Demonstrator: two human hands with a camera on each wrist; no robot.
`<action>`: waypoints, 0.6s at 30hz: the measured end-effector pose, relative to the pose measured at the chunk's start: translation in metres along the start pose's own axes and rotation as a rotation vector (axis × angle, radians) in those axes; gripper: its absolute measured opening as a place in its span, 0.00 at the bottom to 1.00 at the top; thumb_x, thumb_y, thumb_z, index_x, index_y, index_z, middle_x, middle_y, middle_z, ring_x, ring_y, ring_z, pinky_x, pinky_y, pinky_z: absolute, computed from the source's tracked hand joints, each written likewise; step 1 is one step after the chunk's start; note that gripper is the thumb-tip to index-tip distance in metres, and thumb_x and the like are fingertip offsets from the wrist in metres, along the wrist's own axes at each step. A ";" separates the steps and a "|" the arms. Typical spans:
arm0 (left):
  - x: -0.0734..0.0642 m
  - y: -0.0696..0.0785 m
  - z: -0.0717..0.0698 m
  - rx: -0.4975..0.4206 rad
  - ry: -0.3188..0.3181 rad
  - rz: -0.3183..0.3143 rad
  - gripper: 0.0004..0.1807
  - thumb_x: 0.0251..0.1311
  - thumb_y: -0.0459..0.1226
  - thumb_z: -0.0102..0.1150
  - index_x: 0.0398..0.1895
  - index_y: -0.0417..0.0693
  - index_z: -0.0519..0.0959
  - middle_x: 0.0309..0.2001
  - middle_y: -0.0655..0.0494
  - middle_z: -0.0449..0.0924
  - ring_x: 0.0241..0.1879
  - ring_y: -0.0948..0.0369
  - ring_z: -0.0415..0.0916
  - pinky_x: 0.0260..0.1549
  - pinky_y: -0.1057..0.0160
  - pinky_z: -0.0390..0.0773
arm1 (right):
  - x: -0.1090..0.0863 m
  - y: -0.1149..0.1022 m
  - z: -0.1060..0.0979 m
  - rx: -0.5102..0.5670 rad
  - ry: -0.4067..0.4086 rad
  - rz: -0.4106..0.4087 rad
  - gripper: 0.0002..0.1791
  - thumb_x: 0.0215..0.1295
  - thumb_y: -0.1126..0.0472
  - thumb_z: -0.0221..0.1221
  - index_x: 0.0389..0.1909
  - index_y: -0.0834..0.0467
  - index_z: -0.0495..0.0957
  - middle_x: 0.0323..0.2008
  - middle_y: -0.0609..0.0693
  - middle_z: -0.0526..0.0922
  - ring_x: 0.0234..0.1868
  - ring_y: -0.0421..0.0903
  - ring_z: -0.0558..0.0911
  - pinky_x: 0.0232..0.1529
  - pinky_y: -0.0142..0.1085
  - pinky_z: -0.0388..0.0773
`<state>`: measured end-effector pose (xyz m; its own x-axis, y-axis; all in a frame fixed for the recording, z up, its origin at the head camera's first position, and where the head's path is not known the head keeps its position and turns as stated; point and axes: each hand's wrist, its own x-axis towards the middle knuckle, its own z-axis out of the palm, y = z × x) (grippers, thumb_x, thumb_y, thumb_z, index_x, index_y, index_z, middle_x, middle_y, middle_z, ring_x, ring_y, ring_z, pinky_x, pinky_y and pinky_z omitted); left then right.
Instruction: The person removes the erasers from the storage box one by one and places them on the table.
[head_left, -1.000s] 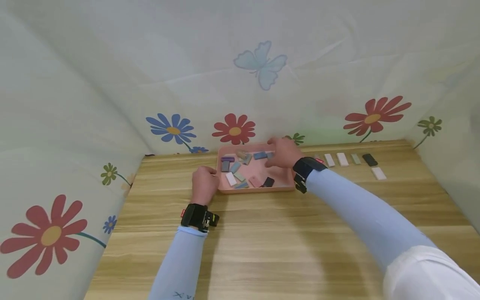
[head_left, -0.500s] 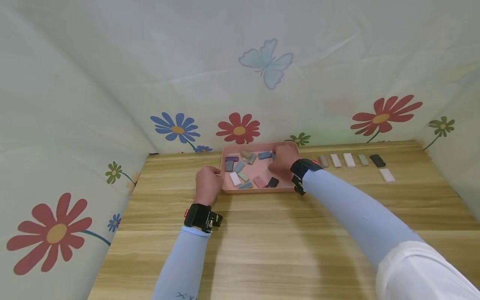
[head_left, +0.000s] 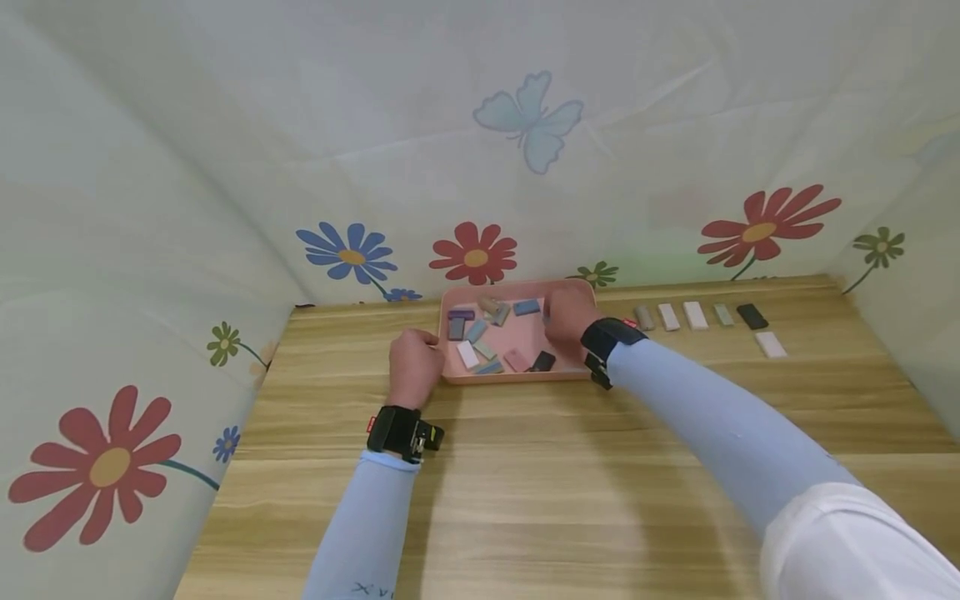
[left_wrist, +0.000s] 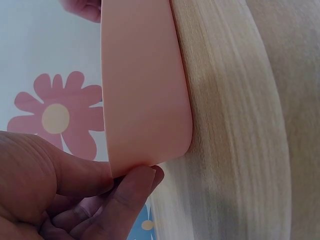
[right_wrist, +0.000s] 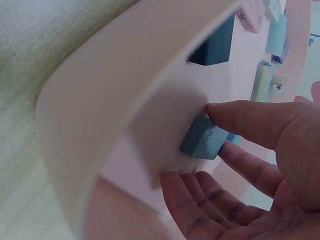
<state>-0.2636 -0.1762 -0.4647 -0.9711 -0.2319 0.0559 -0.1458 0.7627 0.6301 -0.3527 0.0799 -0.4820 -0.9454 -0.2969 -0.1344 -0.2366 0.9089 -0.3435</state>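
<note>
A shallow pink tray (head_left: 517, 377) stands on the wooden table against the back curtain, with several small erasers in it. At its left end my left hand (head_left: 415, 367) pinches the rim; the left wrist view shows thumb and fingertips on the tray's corner (left_wrist: 145, 90). Inside the right part of the tray is my right hand (head_left: 572, 318). In the right wrist view its thumb and index finger pinch a blue-grey eraser (right_wrist: 206, 140), and the other fingers are bent below it. A dark eraser (head_left: 543, 361) and a pink eraser (head_left: 517, 359) lie near the front wall.
Right of the tray, several erasers lie in a row on the table, among them a white eraser (head_left: 695, 316) and a black eraser (head_left: 752, 316). Another white eraser (head_left: 771, 344) lies in front of them. A flowered curtain (head_left: 645, 150) encloses the back and sides.
My right hand has reached lower into the tray, and its fingers have closed in on the blue-grey eraser. The left hand stays at the tray's left rim. The head view has shifted slightly.
</note>
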 end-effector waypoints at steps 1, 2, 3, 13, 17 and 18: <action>0.000 0.000 0.000 0.000 0.002 0.001 0.11 0.51 0.30 0.57 0.37 0.41 0.85 0.37 0.48 0.85 0.32 0.57 0.80 0.23 0.64 0.76 | -0.001 -0.001 0.000 0.016 -0.017 0.006 0.06 0.57 0.59 0.58 0.28 0.56 0.83 0.21 0.49 0.79 0.34 0.49 0.75 0.37 0.40 0.70; 0.000 0.000 0.000 0.000 0.004 0.003 0.11 0.51 0.30 0.57 0.37 0.40 0.85 0.37 0.48 0.85 0.33 0.57 0.80 0.24 0.64 0.77 | -0.002 -0.001 0.000 0.011 -0.028 0.008 0.06 0.58 0.59 0.59 0.28 0.55 0.84 0.20 0.48 0.79 0.35 0.49 0.75 0.37 0.40 0.70; 0.000 0.000 0.001 0.002 0.009 0.007 0.11 0.50 0.30 0.57 0.36 0.41 0.85 0.37 0.48 0.85 0.33 0.57 0.80 0.24 0.63 0.77 | -0.004 -0.002 0.000 0.020 -0.040 0.020 0.06 0.58 0.59 0.59 0.29 0.54 0.84 0.20 0.47 0.79 0.36 0.49 0.74 0.37 0.39 0.69; -0.001 -0.002 0.002 0.005 0.031 0.047 0.11 0.50 0.29 0.57 0.35 0.40 0.85 0.35 0.47 0.85 0.35 0.54 0.82 0.29 0.58 0.80 | -0.018 -0.007 -0.008 0.060 -0.156 0.044 0.06 0.56 0.63 0.61 0.35 0.56 0.81 0.33 0.51 0.80 0.39 0.51 0.74 0.39 0.39 0.70; -0.001 -0.002 0.002 -0.004 0.026 0.040 0.11 0.50 0.29 0.57 0.36 0.40 0.85 0.36 0.47 0.85 0.36 0.54 0.82 0.30 0.57 0.80 | -0.023 -0.007 -0.007 0.042 -0.146 0.013 0.03 0.54 0.63 0.61 0.31 0.56 0.80 0.29 0.50 0.80 0.35 0.50 0.75 0.35 0.37 0.70; -0.001 -0.002 0.002 -0.006 0.023 0.034 0.11 0.50 0.29 0.57 0.36 0.40 0.85 0.37 0.47 0.85 0.36 0.54 0.82 0.30 0.58 0.80 | -0.023 -0.006 -0.006 0.045 -0.141 0.003 0.03 0.54 0.63 0.61 0.30 0.56 0.81 0.28 0.50 0.80 0.34 0.49 0.75 0.34 0.37 0.70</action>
<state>-0.2622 -0.1765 -0.4674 -0.9709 -0.2197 0.0956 -0.1113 0.7669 0.6321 -0.3306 0.0835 -0.4711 -0.9044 -0.3353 -0.2639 -0.2204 0.8966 -0.3841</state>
